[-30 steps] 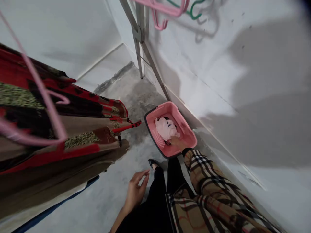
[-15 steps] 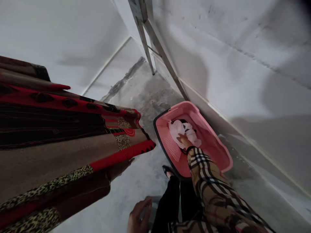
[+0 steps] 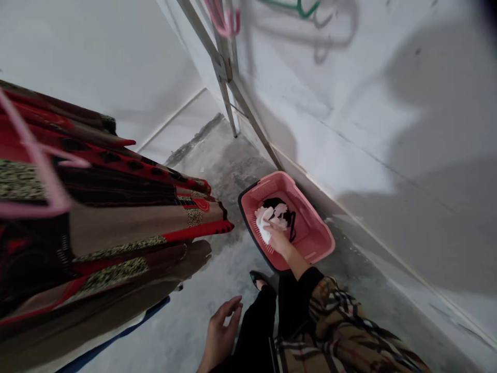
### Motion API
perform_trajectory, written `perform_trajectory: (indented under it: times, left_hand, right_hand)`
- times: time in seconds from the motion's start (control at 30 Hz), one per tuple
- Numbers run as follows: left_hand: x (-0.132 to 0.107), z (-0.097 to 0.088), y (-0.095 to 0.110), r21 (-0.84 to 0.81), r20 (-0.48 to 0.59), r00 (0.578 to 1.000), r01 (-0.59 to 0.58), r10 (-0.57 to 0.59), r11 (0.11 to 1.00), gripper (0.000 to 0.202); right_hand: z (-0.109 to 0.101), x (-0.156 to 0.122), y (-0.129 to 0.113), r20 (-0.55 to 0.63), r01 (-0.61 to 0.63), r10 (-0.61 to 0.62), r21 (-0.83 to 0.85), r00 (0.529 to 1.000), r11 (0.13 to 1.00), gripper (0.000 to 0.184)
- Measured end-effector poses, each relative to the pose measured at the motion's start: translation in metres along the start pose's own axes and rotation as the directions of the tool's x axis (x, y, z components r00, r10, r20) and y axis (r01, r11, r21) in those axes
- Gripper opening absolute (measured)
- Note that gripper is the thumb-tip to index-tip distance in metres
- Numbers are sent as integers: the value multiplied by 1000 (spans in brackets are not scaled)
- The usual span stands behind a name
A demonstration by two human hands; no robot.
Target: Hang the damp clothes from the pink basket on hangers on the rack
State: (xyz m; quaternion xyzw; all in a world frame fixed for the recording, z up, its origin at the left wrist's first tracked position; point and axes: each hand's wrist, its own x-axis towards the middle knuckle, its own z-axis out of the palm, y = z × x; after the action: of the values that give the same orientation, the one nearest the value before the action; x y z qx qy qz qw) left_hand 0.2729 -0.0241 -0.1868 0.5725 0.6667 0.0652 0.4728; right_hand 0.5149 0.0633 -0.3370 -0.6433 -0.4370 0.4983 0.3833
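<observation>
Now right hand [image 3: 280, 241] clutches white cloth [image 3: 265, 220] inside pink basket [image 3: 318, 239].

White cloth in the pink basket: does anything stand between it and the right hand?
Nothing visible does. The right hand grips the white cloth at its near edge, inside the pink basket. A dark garment lies beyond the cloth, not between them. The left hand hangs open beside the leg, apart from the basket.

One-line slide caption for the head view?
Right hand grasps a white cloth in a pink basket; left hand open and empty, garments hanging alongside.
</observation>
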Motion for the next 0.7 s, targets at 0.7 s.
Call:
perform_trajectory:
  times: [0.7]
  left_hand:
    - [-61, -71, 91, -947, -73, 995, -49, -64, 319, 49]
  right_hand:
    - [21, -147, -232, 726, 391, -359, 134, 587, 911, 33]
